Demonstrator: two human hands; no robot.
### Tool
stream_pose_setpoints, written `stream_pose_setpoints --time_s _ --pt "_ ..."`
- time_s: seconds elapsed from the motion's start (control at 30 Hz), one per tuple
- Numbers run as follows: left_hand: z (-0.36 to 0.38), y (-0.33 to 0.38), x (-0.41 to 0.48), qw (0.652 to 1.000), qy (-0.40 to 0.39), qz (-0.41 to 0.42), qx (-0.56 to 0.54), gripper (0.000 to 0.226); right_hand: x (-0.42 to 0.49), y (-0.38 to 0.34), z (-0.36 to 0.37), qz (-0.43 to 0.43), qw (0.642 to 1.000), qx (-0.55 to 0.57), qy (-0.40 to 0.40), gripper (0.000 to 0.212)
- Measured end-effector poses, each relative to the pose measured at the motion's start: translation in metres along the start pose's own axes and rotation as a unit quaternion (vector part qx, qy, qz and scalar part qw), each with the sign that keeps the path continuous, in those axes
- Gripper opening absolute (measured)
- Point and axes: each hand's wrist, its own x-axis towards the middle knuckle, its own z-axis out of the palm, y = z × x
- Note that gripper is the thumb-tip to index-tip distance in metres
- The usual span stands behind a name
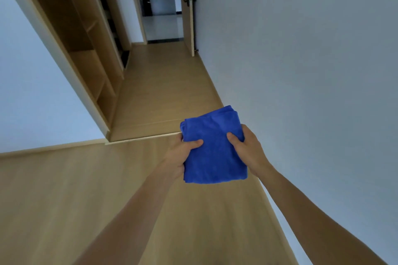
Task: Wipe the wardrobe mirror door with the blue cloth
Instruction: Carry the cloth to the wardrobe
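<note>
Head view: folded blue cloth held in the air over the wood floor, left hand clamped on its left edge, right hand clamped on its right edge, thumbs on top. Open wardrobe shelves at left, well apart; wall at right.
</note>
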Motion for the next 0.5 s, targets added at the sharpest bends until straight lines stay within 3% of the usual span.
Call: stream_pose_setpoints --time_s 0.2,0.37,0.5 --pt "-0.007 0.008 0.024 0.985 0.139 0.054 0.085 0.052 0.042 0.000 0.019 -0.040 0.998 -0.038 -0.043 0.007" --pt "-0.015 0.022 0.049 0.979 0.165 0.083 0.089 0.059 0.082 -0.008 0.035 -0.038 0.996 -0.016 -0.081 0.011" --pt "-0.023 0.028 0.078 0.975 0.172 0.104 0.098 0.049 0.110 -0.014 0.046 -0.022 0.994 -0.001 -0.110 0.012"
